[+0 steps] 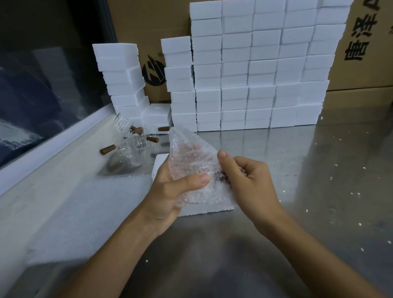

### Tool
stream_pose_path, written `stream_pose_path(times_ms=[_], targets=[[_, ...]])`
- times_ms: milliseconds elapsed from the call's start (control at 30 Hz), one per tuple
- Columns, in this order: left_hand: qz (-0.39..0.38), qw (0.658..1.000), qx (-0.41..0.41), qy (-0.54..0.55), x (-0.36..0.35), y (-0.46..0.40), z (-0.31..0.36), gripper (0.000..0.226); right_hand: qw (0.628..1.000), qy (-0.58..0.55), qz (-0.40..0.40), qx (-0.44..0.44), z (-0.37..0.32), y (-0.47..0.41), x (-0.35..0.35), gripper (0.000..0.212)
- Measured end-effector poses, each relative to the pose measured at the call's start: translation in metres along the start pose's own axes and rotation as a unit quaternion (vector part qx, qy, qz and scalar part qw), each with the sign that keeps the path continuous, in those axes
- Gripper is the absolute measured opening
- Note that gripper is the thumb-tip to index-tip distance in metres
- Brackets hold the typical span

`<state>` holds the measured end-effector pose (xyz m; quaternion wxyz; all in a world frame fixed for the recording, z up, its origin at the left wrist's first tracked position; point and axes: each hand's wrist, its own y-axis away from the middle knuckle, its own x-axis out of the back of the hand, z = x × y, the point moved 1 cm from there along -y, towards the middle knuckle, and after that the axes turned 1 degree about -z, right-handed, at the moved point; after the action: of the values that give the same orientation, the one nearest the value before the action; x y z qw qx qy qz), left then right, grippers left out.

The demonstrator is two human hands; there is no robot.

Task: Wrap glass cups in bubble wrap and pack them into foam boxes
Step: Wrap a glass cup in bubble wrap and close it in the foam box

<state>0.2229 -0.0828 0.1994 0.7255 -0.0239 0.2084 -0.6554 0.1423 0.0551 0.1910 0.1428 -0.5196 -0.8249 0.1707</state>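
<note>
Nearest, 2 bare forearms reach in over the metal surface, which is scattered with white foam crumbs on the right. The left hand cradles a bundle of bubble wrap from below, thumb curled across its front. The right hand pinches the bundle's right side, fingers curled, thumb pointing up against the wrap. Something dark shows through the wrap between the thumbs; whether a cup is inside cannot be told for sure. The bundle is held just above an open foam box lying on the surface, whose white edges show below and left of the hands. To the left, a blurred sheet of wrap lies flat on the surface. Farther back on the left stand several glass cups with brown wooden handles, close together. Behind them rises a leaning stack of foam boxes, and to the right a wall of many more, neatly stacked. Cardboard cartons with black print stand behind everything.
</note>
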Motion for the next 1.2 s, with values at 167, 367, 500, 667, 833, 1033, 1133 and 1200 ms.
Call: stream_pose_path(times_ms=[167, 367, 500, 667, 833, 1033, 1133, 1200], targets=[[0.03, 0.997, 0.033, 0.059, -0.002, -0.002, 0.008, 0.045, 0.999, -0.011, 0.043, 0.018, 0.001, -0.004, 0.008, 0.052], [0.109, 0.993, 0.037, 0.04, 0.012, -0.007, 0.017, 0.046, 0.995, 0.068, -0.019, 0.076, -0.004, -0.007, 0.014, 0.044], [0.144, 0.989, -0.007, 0.028, 0.016, -0.008, 0.023, 0.057, 0.991, 0.089, -0.041, 0.09, -0.006, -0.007, 0.016, 0.04], [0.146, 0.981, -0.051, -0.115, 0.011, -0.006, 0.02, 0.028, 0.99, 0.098, -0.035, 0.099, -0.007, -0.005, 0.015, 0.039], [0.063, 0.956, -0.117, -0.262, -0.002, -0.003, 0.016, 0.02, 0.988, 0.108, 0.019, 0.112, -0.007, -0.007, 0.017, 0.041], [0.017, 0.883, -0.154, -0.444, -0.014, 0.005, 0.011, 0.035, 0.984, 0.094, 0.084, 0.13, -0.005, -0.008, 0.017, 0.042], [-0.027, 0.857, -0.13, -0.498, -0.022, 0.007, 0.0, 0.043, 0.981, 0.083, 0.1, 0.143, -0.005, -0.005, 0.014, 0.043], [-0.036, 0.877, -0.097, -0.47, -0.023, 0.007, 0.0, 0.044, 0.979, 0.084, 0.104, 0.155, -0.005, -0.003, 0.012, 0.042]])
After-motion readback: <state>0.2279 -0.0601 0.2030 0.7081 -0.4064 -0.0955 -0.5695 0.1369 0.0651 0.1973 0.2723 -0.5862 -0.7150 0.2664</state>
